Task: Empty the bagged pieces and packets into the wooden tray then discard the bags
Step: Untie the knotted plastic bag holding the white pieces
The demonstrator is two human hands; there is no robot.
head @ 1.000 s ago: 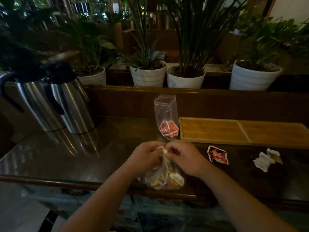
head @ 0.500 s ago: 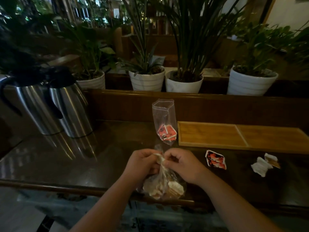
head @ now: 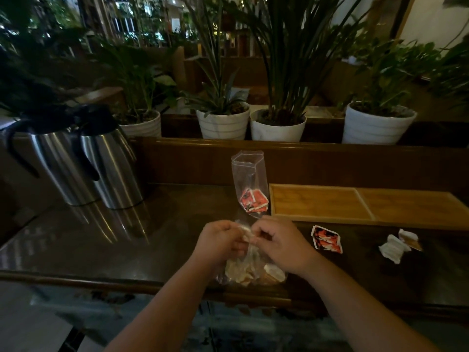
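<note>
At the far left corner of the dark, glossy wooden worktop (head: pixel 106 240) stand two brushed-steel thermal jugs with black handles (head: pixel 101 163), side by side and touching, well clear of my work. Behind the worktop's raised back edge runs a row of white ribbed plant pots (head: pixel 223 124) on a ledge.

Near the front edge, about the middle, my left hand (head: pixel 220 243) and my right hand (head: pixel 281 243) meet over the small clear plastic bag of pale, tan-edged pieces (head: pixel 250 271). Both hands have fingers curled and pressed together, pinching the bunched neck of that bag between them. The bag's full bottom rests on the worktop close to the front edge, and its neck rises up and away from me; the hands hide the knot or opening itself.

Just beyond my hands, a second tall clear zip bag holding red and black packets (head: pixel 250 184) stands upright, mouth upward, its packets heaped at the bottom. It sits just beside the left end of the long, shallow, two-compartment wooden tray (head: pixel 365 224), whose long axis runs along the back edge toward the right.

In front of the tray a loose red and black packet (head: pixel 327 239) lies flat. Further right, toward the right edge, lie a few white and tan wrapped pieces (head: pixel 398 243).
</note>
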